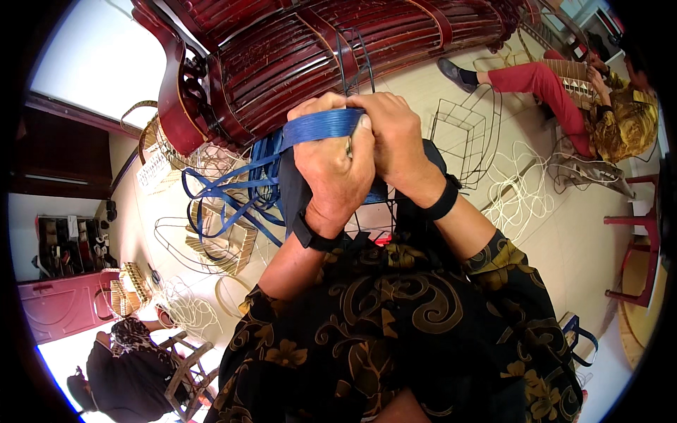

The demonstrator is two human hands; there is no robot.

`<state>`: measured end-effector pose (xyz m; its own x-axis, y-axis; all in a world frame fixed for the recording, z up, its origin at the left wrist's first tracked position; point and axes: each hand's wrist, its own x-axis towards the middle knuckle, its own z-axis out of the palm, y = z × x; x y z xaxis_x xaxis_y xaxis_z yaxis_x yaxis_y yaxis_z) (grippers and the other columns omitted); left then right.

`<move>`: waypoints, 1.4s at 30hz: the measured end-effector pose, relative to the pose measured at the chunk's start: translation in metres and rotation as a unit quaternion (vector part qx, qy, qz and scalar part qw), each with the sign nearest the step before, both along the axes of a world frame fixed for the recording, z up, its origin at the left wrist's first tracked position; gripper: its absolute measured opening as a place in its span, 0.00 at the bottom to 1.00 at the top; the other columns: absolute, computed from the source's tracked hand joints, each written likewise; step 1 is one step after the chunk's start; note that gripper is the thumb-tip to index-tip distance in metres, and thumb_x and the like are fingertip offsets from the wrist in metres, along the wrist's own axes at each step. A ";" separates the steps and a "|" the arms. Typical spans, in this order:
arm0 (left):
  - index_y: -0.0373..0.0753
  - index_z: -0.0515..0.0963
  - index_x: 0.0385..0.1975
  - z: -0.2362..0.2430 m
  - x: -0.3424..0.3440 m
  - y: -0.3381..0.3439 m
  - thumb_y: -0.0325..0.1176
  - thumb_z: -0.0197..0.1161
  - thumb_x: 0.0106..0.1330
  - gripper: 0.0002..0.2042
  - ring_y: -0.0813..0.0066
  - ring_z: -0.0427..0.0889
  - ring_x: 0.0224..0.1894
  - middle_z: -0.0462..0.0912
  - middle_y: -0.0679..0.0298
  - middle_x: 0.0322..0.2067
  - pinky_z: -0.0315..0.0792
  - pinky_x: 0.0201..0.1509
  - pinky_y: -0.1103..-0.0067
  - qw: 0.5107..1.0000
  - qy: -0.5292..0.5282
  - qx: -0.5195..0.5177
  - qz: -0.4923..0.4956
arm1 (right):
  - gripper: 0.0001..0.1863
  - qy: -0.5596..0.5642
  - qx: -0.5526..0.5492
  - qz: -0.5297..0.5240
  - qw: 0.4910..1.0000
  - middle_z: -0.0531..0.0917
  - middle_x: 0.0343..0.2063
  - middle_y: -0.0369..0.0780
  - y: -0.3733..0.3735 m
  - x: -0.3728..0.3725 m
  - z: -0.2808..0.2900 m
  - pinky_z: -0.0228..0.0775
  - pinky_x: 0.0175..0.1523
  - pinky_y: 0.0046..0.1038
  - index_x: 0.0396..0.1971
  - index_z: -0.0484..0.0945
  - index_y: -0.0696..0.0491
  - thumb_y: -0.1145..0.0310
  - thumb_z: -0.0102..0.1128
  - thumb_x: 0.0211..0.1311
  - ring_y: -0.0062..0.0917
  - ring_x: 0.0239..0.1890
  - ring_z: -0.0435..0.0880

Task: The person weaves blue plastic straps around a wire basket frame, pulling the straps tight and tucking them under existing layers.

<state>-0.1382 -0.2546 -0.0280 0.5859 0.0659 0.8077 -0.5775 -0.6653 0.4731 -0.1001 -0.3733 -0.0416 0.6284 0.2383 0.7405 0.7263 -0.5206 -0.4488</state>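
My left hand and my right hand are closed and pressed together in front of me. A flat blue strap with fine lengthwise lines crosses the back of my left hand and ends under my right thumb, which pinches it. My left fingers curl out of sight, so what they grip is hidden. Thin dark wires of a wire frame rise just beyond my hands, and more of its bars show below them near my lap. Loose blue straps hang in loops to the left of my left wrist.
A dark red wooden bench stands ahead. To the right are another wire frame, a pale cord tangle and a seated person holding a woven piece. Left lie a partly woven basket and another seated person.
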 end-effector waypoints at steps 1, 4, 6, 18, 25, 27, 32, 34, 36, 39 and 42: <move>0.30 0.80 0.39 -0.001 0.001 0.001 0.23 0.65 0.55 0.11 0.60 0.78 0.50 0.80 0.52 0.47 0.70 0.55 0.72 1.000 -0.005 0.012 -0.006 | 0.16 0.013 0.016 0.013 1.000 0.83 0.34 0.45 -0.003 0.000 0.000 0.70 0.48 0.39 0.41 0.78 0.56 0.73 0.62 0.48 0.41 0.39 0.81; 0.30 0.73 0.56 -0.009 0.007 -0.001 0.24 0.62 0.60 0.21 0.59 0.73 0.60 0.70 0.50 0.61 0.64 0.65 0.74 0.999 0.026 -0.007 -0.033 | 0.15 0.114 0.075 0.015 0.990 0.84 0.33 0.47 -0.016 0.004 0.004 0.75 0.43 0.35 0.40 0.80 0.57 0.78 0.62 0.48 0.40 0.36 0.84; 0.30 0.71 0.58 -0.017 0.017 -0.004 0.23 0.59 0.64 0.21 0.61 0.74 0.59 0.72 0.52 0.60 0.65 0.64 0.75 0.925 0.177 -0.298 -0.155 | 0.15 0.166 0.107 0.007 0.980 0.84 0.29 0.47 -0.021 0.008 0.006 0.76 0.38 0.29 0.38 0.81 0.58 0.82 0.63 0.48 0.36 0.32 0.85; 0.30 0.79 0.41 -0.041 0.052 -0.005 0.42 0.54 0.74 0.18 0.65 0.83 0.26 0.83 0.52 0.29 0.79 0.30 0.75 0.668 0.368 -0.517 -0.389 | 0.10 0.284 0.156 0.049 0.945 0.80 0.22 0.40 -0.034 0.028 0.019 0.71 0.20 0.23 0.31 0.80 0.62 0.87 0.56 0.48 0.22 0.16 0.80; 0.31 0.77 0.43 -0.037 0.049 -0.012 0.37 0.55 0.74 0.13 0.68 0.82 0.22 0.81 0.54 0.26 0.77 0.26 0.78 0.697 0.365 -0.533 -0.312 | 0.14 0.123 -0.011 -0.030 0.992 0.77 0.27 0.40 -0.024 0.044 0.016 0.75 0.35 0.33 0.31 0.83 0.53 0.84 0.61 0.42 0.33 0.32 0.82; 0.32 0.77 0.44 -0.038 0.048 -0.016 0.35 0.55 0.74 0.12 0.71 0.82 0.26 0.81 0.57 0.29 0.76 0.28 0.79 0.729 0.358 -0.518 -0.270 | 0.15 0.078 -0.075 -0.069 0.992 0.77 0.28 0.40 -0.020 0.048 0.017 0.74 0.36 0.32 0.32 0.81 0.53 0.84 0.62 0.41 0.34 0.32 0.80; 0.33 0.77 0.46 -0.038 0.054 -0.025 0.28 0.53 0.73 0.09 0.79 0.79 0.36 0.80 0.66 0.37 0.74 0.36 0.82 0.750 0.311 -0.532 -0.242 | 0.17 0.014 -0.104 -0.105 0.989 0.77 0.29 0.40 0.001 0.052 0.020 0.73 0.38 0.34 0.36 0.78 0.52 0.82 0.63 0.42 0.39 0.35 0.79; 0.33 0.77 0.46 -0.034 0.055 -0.024 0.27 0.52 0.73 0.09 0.79 0.78 0.35 0.80 0.66 0.36 0.74 0.36 0.81 0.748 0.324 -0.528 -0.240 | 0.18 0.025 -0.133 -0.113 0.984 0.77 0.30 0.40 0.002 0.050 0.022 0.73 0.38 0.31 0.38 0.78 0.52 0.81 0.64 0.44 0.36 0.35 0.79; 0.33 0.76 0.45 -0.029 0.055 -0.020 0.28 0.51 0.73 0.09 0.77 0.80 0.31 0.81 0.63 0.33 0.75 0.33 0.79 0.718 0.363 -0.542 -0.243 | 0.17 0.099 -0.041 -0.034 0.994 0.78 0.31 0.41 -0.006 0.049 0.025 0.75 0.39 0.32 0.39 0.77 0.52 0.78 0.65 0.45 0.36 0.35 0.81; 0.32 0.76 0.43 -0.022 0.051 -0.012 0.30 0.50 0.73 0.10 0.72 0.80 0.23 0.81 0.57 0.27 0.75 0.29 0.76 0.703 0.456 -0.488 -0.245 | 0.15 0.274 0.098 0.095 0.952 0.81 0.35 0.39 -0.031 0.052 0.024 0.75 0.39 0.27 0.45 0.75 0.55 0.75 0.63 0.57 0.26 0.32 0.82; 0.31 0.74 0.42 -0.018 0.051 -0.012 0.30 0.48 0.74 0.10 0.67 0.80 0.19 0.81 0.53 0.23 0.74 0.25 0.76 0.679 0.466 -0.510 -0.248 | 0.16 0.402 0.292 0.172 0.851 0.81 0.41 0.38 -0.044 0.063 0.010 0.75 0.37 0.25 0.53 0.72 0.59 0.72 0.54 0.68 0.21 0.32 0.80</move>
<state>-0.0870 -0.2667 -0.0464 0.9659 -0.0796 -0.2463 0.2553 0.4498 0.8558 -0.0373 -0.4176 -0.0315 0.9553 0.2487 0.1598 0.1268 0.1434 -0.9815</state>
